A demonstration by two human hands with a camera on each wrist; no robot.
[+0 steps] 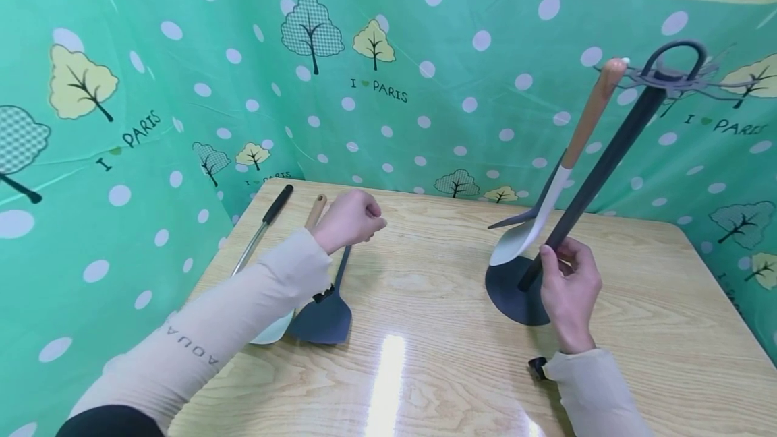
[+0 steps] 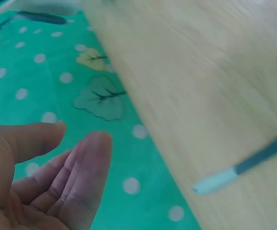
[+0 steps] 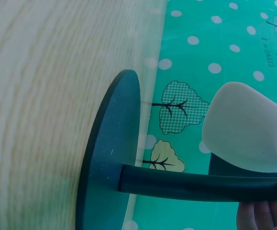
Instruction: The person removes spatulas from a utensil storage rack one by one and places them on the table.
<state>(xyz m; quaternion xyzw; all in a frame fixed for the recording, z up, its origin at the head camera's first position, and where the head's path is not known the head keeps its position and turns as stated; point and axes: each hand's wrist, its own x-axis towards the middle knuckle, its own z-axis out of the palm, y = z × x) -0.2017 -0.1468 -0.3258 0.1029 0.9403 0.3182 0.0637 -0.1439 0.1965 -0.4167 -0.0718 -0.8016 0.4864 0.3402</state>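
Observation:
My right hand (image 1: 570, 288) grips the black pole (image 1: 597, 177) of a utensil stand low down, just above its round base (image 1: 516, 292). From the stand's top hooks hangs a white-bladed turner (image 1: 522, 238) with a wooden handle (image 1: 591, 117). Behind it hangs a dark utensil (image 1: 512, 219), partly hidden. In the right wrist view the white blade (image 3: 246, 127) overlaps the dark one beside the pole. My left hand (image 1: 352, 221) is raised over the table's left part, holding nothing; the left wrist view shows its thumb and fingers (image 2: 88, 177) apart.
A dark spatula (image 1: 322, 322) lies on the table under my left forearm, beside a white-headed utensil (image 1: 276, 330) mostly hidden by the sleeve. Further left lies a utensil with a black handle (image 1: 278, 204) and metal shaft. Green patterned cloth (image 1: 425, 86) rises behind the table.

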